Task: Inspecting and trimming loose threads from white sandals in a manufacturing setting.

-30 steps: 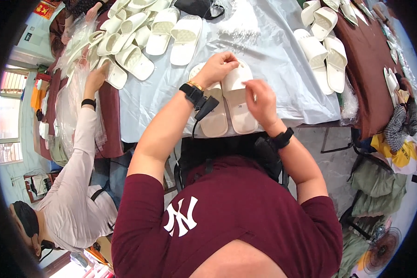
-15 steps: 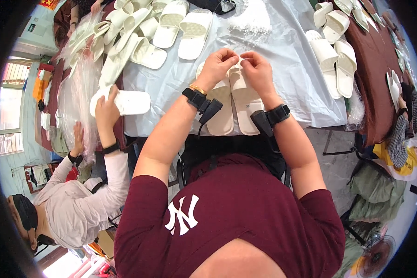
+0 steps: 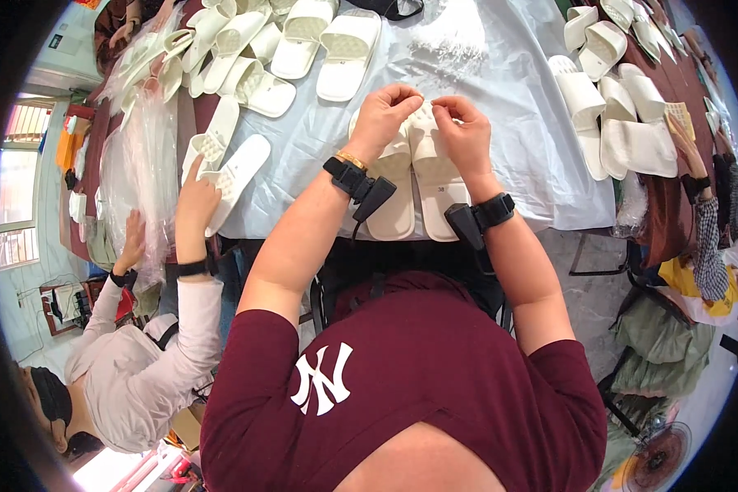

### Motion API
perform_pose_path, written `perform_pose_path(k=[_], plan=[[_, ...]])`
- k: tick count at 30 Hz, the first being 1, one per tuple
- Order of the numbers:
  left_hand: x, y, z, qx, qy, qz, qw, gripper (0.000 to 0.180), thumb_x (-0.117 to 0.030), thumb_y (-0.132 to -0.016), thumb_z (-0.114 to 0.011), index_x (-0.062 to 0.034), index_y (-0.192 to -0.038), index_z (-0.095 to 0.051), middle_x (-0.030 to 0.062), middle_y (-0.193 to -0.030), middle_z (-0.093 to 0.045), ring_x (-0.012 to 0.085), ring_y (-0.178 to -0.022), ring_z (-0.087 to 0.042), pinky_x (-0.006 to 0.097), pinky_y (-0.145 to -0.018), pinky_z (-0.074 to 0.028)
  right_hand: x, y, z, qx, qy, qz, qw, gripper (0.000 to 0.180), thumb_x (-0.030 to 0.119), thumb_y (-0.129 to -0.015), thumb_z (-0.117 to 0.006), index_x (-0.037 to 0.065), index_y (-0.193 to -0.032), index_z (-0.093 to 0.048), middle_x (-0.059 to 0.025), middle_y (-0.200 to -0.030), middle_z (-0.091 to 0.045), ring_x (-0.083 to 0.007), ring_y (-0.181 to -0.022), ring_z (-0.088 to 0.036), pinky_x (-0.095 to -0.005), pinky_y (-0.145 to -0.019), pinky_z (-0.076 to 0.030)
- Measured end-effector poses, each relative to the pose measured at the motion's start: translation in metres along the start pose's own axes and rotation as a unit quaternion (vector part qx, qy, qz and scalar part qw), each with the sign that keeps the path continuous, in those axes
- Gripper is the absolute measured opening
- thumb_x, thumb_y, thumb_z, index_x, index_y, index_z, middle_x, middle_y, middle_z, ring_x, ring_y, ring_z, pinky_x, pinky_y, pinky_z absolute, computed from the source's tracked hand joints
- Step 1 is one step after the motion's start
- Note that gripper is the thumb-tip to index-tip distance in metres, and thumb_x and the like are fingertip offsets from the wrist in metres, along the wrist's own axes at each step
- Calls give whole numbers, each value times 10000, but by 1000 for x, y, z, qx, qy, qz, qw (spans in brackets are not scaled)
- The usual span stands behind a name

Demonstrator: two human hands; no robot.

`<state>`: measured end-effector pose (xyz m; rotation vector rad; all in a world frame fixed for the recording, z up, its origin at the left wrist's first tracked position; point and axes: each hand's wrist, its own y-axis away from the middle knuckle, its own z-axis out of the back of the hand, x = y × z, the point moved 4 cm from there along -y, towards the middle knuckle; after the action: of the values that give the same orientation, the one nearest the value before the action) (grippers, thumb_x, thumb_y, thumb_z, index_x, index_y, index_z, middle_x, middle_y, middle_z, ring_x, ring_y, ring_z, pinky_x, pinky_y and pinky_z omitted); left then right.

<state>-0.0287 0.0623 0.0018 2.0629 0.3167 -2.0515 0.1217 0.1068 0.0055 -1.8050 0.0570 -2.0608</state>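
A pair of cream slippers (image 3: 392, 209) lies side by side at the table's near edge, toes pointing away from me. Over their straps, my left hand (image 3: 383, 120) is closed in a pinch, thumb against forefinger. Just to its right, my right hand (image 3: 467, 135) also pinches, with a narrow gap between the two hands. Whatever sits between the fingertips is too small to make out. Beyond my hands lies a loose heap of thin white strands (image 3: 449, 37).
Many cream slippers (image 3: 258, 86) crowd the table's far left, beside clear plastic wrap (image 3: 139, 172). A co-worker's hand (image 3: 195, 197) touches a slipper on the left. More slippers (image 3: 635, 143) lie on the right, near another person's hand (image 3: 687, 148).
My hands have drawn slightly apart, the right one shifting rightward. The left co-worker's slipper now lies angled beside another. At right, more slippers and another person's hand have come in.
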Motion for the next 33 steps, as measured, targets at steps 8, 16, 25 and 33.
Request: perform_pose_path(k=[8,16,25,33], plan=[[0,4,-1,5,6,-4,1000,131,-137,-856,-662,-16,-905,-671,-26,-782,-621,41,-711,-531,204,-636,-427,0,3,0,1,8,-6,1000,129,103,-812,-628,32,-895,-696,-71,-745,-680,-105,-652,-613,-253,-608,-488],[-2,7,-2,10,1,-17,1000,121,-118,-845,-668,-9,-897,-670,-7,-795,-643,52,-726,-562,211,-659,-454,0,5,0,1,11,-9,1000,126,100,-812,-626,27,-888,-695,-85,-767,-691,-117,-659,-624,-257,-609,-493],[-1,5,-5,18,-70,-30,997,118,-115,-856,-661,-5,-898,-670,-20,-800,-633,49,-740,-551,207,-675,-448,3,3,1,0,22,1,1000,119,97,-812,-615,13,-863,-682,-93,-743,-681,-131,-645,-624,-269,-606,-491],[5,3,2,13,-81,-16,997,151,-151,-879,-633,-9,-917,-666,-17,-817,-641,51,-758,-546,224,-689,-454,8,1,-3,14,73,34,997,124,112,-815,-618,0,-847,-659,-138,-744,-658,-193,-669,-628,-301,-634,-485]])
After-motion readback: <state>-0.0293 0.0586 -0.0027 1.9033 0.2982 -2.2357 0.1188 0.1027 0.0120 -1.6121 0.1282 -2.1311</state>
